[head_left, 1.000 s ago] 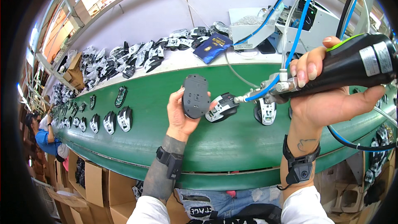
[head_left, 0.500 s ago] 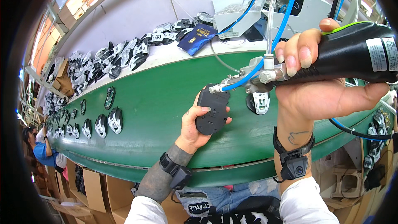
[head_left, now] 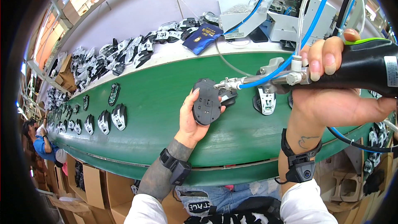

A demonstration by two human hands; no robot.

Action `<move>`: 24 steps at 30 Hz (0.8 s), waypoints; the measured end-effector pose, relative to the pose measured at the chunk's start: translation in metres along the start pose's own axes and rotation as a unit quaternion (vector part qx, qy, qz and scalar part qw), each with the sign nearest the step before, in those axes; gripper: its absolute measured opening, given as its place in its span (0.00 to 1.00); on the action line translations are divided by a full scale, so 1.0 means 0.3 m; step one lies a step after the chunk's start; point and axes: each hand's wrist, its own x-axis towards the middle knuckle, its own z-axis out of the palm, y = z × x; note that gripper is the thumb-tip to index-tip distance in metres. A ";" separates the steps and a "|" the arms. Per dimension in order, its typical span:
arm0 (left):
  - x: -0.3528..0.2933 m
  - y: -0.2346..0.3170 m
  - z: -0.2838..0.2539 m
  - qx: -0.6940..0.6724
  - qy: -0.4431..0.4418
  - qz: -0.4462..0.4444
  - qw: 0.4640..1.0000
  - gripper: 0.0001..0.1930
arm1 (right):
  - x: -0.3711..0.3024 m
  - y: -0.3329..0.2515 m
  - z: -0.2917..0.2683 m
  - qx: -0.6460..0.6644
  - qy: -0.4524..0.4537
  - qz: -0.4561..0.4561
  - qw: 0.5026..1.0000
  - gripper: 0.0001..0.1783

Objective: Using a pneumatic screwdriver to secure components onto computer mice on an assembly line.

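Over the green belt, my left hand (head_left: 190, 118) is closed round a black computer mouse (head_left: 207, 103), turned so its underside with small screw holes faces me. My right hand (head_left: 327, 99) wraps round a black powered screwdriver (head_left: 365, 67) with a metal head and blue and clear hoses. The thin metal tip of the screwdriver points left, to the upper right edge of the mouse; whether it touches cannot be told. Just behind my left hand lies a dark mouse part (head_left: 229, 98), partly hidden. An open mouse body (head_left: 266, 101) with a green board sits below the screwdriver head.
Mouse bodies (head_left: 119, 117) stand in a row on the green belt (head_left: 166, 99) at left. Bagged mouse parts (head_left: 124, 52) pile along the white ledge, beside a blue packet (head_left: 202, 38) and a white box (head_left: 242, 18). A co-worker (head_left: 43, 145) is far left.
My right hand and the screwdriver have shifted right, with the tip now by the mouse's edge. The mouse has turned in my left hand. The view has shifted slightly.
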 end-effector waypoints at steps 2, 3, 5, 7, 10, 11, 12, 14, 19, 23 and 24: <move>0.000 -0.002 0.001 -0.017 -0.023 -0.005 1.000 0.21 | 0.003 -0.003 -0.012 -0.041 -0.008 0.011 0.999 0.58; -0.005 -0.002 0.000 -0.016 -0.023 -0.005 1.000 0.21 | 0.003 -0.003 -0.017 -0.061 -0.011 0.015 0.998 0.57; -0.014 -0.006 -0.003 -0.037 -0.037 -0.020 0.998 0.24 | 0.002 0.011 -0.025 -0.077 -0.015 0.021 0.997 0.55; -0.018 -0.007 -0.001 -0.037 -0.052 -0.020 0.998 0.25 | -0.004 0.027 -0.033 -0.072 -0.017 0.015 0.997 0.55; -0.022 -0.015 -0.004 -0.051 -0.073 -0.025 0.996 0.26 | -0.002 0.038 -0.034 -0.063 -0.014 0.007 0.998 0.56; -0.022 -0.013 -0.005 -0.062 -0.081 -0.033 0.994 0.27 | -0.001 0.038 -0.039 -0.061 -0.020 0.009 0.998 0.55; -0.024 -0.010 -0.004 -0.061 -0.081 -0.031 0.994 0.27 | 0.001 0.037 -0.043 -0.060 -0.026 0.011 0.998 0.55; -0.030 -0.004 0.002 -0.047 -0.094 -0.030 0.994 0.27 | 0.001 0.022 -0.034 -0.060 -0.032 0.024 0.997 0.55; -0.020 0.012 0.013 -0.003 -0.071 0.002 0.997 0.25 | 0.003 0.020 -0.011 -0.085 -0.030 0.026 0.996 0.53; 0.028 0.034 -0.024 0.007 0.066 0.071 0.995 0.22 | -0.001 0.017 0.001 0.006 -0.040 0.022 0.999 0.64; 0.033 0.040 -0.034 0.007 0.070 0.076 0.995 0.22 | -0.005 0.013 0.029 0.020 -0.037 0.014 0.999 0.64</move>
